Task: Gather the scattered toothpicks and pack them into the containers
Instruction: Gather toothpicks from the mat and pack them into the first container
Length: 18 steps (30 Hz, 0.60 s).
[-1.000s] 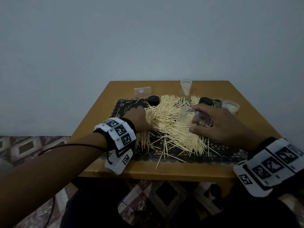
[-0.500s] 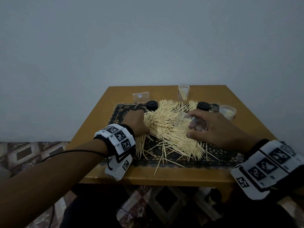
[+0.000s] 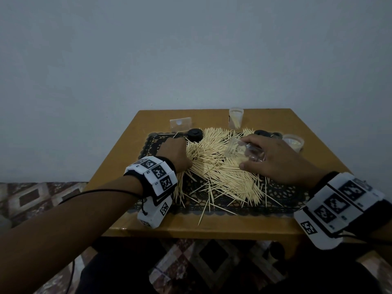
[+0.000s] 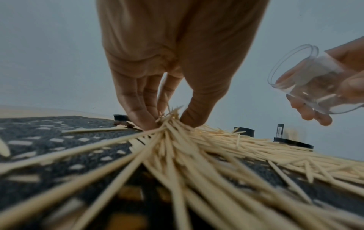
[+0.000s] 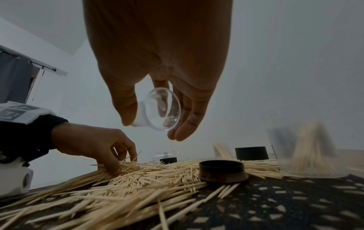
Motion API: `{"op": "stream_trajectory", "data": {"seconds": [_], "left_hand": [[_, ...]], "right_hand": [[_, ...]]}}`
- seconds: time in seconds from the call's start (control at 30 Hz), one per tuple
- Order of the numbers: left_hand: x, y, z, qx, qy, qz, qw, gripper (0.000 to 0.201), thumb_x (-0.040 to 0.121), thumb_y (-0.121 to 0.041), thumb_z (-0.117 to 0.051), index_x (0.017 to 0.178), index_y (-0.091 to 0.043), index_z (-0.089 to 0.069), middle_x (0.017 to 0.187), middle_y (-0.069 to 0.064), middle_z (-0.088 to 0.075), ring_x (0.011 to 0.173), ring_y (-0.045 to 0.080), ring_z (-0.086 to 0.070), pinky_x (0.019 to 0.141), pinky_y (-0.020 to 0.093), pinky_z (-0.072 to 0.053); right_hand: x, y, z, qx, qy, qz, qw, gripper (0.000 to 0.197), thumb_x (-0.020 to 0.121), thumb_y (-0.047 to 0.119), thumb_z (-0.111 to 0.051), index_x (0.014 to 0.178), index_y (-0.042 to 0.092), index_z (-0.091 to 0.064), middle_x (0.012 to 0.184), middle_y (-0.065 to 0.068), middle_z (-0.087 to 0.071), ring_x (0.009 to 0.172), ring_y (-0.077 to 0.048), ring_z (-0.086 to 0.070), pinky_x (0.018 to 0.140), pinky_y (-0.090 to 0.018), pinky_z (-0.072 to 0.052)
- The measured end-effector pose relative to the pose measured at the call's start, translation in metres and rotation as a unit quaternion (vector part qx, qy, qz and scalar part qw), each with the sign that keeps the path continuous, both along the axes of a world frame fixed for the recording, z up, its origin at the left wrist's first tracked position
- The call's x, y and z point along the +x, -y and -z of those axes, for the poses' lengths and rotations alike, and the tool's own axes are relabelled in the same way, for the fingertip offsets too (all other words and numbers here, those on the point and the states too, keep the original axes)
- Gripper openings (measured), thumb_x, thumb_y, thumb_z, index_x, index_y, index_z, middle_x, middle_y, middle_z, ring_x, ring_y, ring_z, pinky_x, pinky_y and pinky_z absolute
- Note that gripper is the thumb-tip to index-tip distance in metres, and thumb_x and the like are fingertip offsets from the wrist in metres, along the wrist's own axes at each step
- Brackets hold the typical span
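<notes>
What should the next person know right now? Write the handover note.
Left hand: pinches a bunch of toothpicks at the pile's left edge, on the mat.
Right hand: holds a clear jar tilted on its side above the pile, mouth toward the left hand; looks nearly empty.
Done: two cups at the back hold some toothpicks.
Left: most toothpicks lie loose; black lids off.

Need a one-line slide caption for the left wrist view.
Left hand pinches a bunch from the toothpick pile while the right hand holds a tilted clear container nearby.
</notes>
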State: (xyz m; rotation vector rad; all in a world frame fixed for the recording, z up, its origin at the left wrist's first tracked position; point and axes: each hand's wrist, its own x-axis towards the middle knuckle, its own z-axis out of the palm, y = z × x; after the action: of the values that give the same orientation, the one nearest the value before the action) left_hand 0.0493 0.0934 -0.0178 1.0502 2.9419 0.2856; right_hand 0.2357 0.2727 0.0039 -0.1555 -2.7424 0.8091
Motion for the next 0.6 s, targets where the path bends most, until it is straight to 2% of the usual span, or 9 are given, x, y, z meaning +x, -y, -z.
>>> {"op": "stream_trajectory", "data": {"seconds": [0.03,0.13,0.23,0.33,0.43,0.6], "left_hand": [[0.001,0.000,-0.001,-0.006,-0.004,0.000,1.000,0.020,0.078,-0.020,-0.070,0.078,-0.009,-0.052,0.074,0.006,-0.054,0.065,0.018,-0.048,0.053,0.029,-0.040],[0.003,-0.002,-0.001,-0.017,-0.009,0.006,1.000,0.036,0.079,-0.014,-0.067,0.058,-0.012,-0.038,0.057,0.003,-0.041,0.050,0.014,-0.037,0.043,0.025,-0.029],[0.003,-0.002,-0.002,0.002,-0.014,0.000,1.000,0.039,0.078,-0.011,-0.066,0.055,-0.013,-0.034,0.055,0.002,-0.037,0.048,0.015,-0.034,0.042,0.025,-0.026],[-0.001,0.000,-0.005,0.022,-0.011,-0.006,1.000,0.042,0.076,-0.011,-0.066,0.053,-0.014,-0.031,0.051,0.000,-0.032,0.045,0.015,-0.029,0.042,0.023,-0.023],[-0.004,0.002,-0.008,0.050,0.001,-0.018,0.999,0.038,0.075,-0.009,-0.067,0.051,-0.012,-0.037,0.048,0.000,-0.031,0.042,0.014,-0.027,0.040,0.021,-0.022],[-0.011,0.002,-0.013,0.086,0.024,-0.038,0.995,0.022,0.074,-0.015,-0.075,0.059,-0.008,-0.059,0.056,0.005,-0.047,0.049,0.016,-0.037,0.043,0.020,-0.027]], "right_hand": [[0.000,0.001,0.000,-0.001,0.001,-0.002,1.000,0.053,0.081,0.031,-0.076,0.129,0.020,-0.055,0.107,0.000,-0.066,0.091,-0.012,-0.064,0.076,-0.023,-0.051],[0.000,0.002,0.001,0.001,-0.002,-0.005,1.000,0.053,0.081,0.031,-0.076,0.129,0.020,-0.055,0.106,0.001,-0.066,0.090,-0.012,-0.063,0.075,-0.023,-0.051],[0.000,0.003,0.001,-0.005,-0.002,-0.003,1.000,0.055,0.081,0.031,-0.076,0.130,0.019,-0.055,0.108,0.000,-0.065,0.092,-0.013,-0.063,0.076,-0.023,-0.051],[-0.001,0.004,0.002,-0.002,-0.004,-0.003,1.000,0.056,0.081,0.031,-0.077,0.130,0.019,-0.055,0.108,0.001,-0.065,0.090,-0.010,-0.063,0.070,-0.016,-0.048],[-0.001,0.004,0.000,-0.005,-0.003,-0.001,1.000,0.055,0.081,0.031,-0.077,0.130,0.020,-0.055,0.107,0.003,-0.065,0.089,-0.009,-0.062,0.068,-0.013,-0.046],[0.000,0.004,-0.002,-0.001,-0.004,-0.001,1.000,0.052,0.080,0.031,-0.077,0.128,0.022,-0.057,0.103,0.005,-0.065,0.085,-0.008,-0.061,0.066,-0.007,-0.043]]}}
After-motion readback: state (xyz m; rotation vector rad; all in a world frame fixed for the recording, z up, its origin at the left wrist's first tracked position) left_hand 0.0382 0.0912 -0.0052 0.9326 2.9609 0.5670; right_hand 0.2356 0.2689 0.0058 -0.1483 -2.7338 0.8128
